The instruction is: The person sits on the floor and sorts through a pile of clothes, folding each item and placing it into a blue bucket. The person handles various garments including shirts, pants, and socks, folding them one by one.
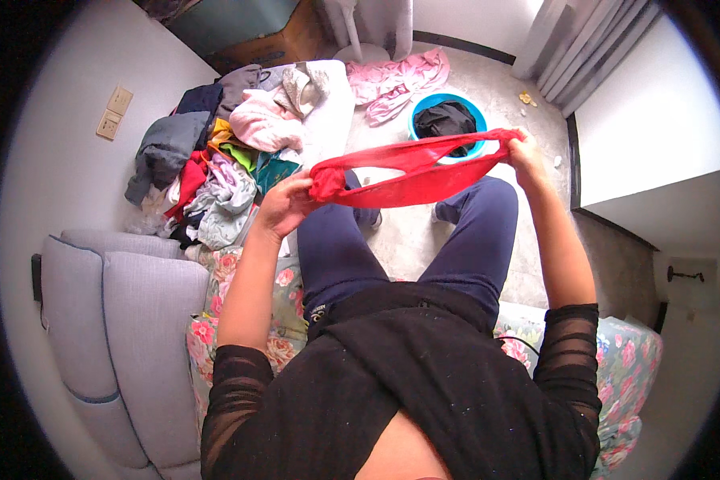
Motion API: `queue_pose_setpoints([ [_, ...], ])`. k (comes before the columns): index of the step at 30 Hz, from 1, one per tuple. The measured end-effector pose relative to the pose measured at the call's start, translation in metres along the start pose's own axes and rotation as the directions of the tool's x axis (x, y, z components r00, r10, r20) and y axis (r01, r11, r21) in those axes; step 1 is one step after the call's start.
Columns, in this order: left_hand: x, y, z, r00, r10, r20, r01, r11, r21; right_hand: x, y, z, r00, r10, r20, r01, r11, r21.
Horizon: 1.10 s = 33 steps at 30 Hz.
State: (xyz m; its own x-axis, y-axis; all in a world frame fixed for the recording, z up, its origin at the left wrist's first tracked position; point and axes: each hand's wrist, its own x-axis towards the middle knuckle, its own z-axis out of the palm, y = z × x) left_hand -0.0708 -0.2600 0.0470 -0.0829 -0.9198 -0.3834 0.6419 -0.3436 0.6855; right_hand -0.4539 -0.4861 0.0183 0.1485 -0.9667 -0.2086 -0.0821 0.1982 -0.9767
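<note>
A red cloth (408, 187) is stretched between my two hands above my knees, with an open gap along its middle. My left hand (287, 203) holds its bunched end. The narrow far end is gripped by my right hand (525, 155). Just beyond the cloth stands a blue-rimmed basin (482, 117) with a black garment (446, 123) in it. To the left lies a heap of mixed clothes (216, 171), with a pink fleecy garment (268, 120) on its right part.
A pink patterned cloth (399, 78) lies on the floor by a white stand base (363, 54). The seat under me has a floral cover (630, 354); a grey cushioned backrest (150, 306) is at left. Grey curtains (588, 48) hang at the far right.
</note>
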Motion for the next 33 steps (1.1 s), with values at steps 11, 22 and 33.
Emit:
queue_pose_setpoints([
  [11,0.024,-0.012,-0.008,0.541,0.841,-0.009,0.096,-0.051,0.994,-0.029,-0.037,0.027,0.851,-0.108,0.515,0.198,0.973,-0.123],
  [22,0.037,0.002,-0.023,0.7,0.67,0.246,-0.101,-0.248,0.963,-0.014,-0.024,0.018,0.915,-0.256,0.311,0.398,0.699,-0.594],
  [33,0.034,0.009,-0.028,0.995,-0.103,0.013,0.074,0.796,0.6,-0.01,-0.031,-0.004,0.884,-0.024,0.467,0.07,0.994,-0.08],
])
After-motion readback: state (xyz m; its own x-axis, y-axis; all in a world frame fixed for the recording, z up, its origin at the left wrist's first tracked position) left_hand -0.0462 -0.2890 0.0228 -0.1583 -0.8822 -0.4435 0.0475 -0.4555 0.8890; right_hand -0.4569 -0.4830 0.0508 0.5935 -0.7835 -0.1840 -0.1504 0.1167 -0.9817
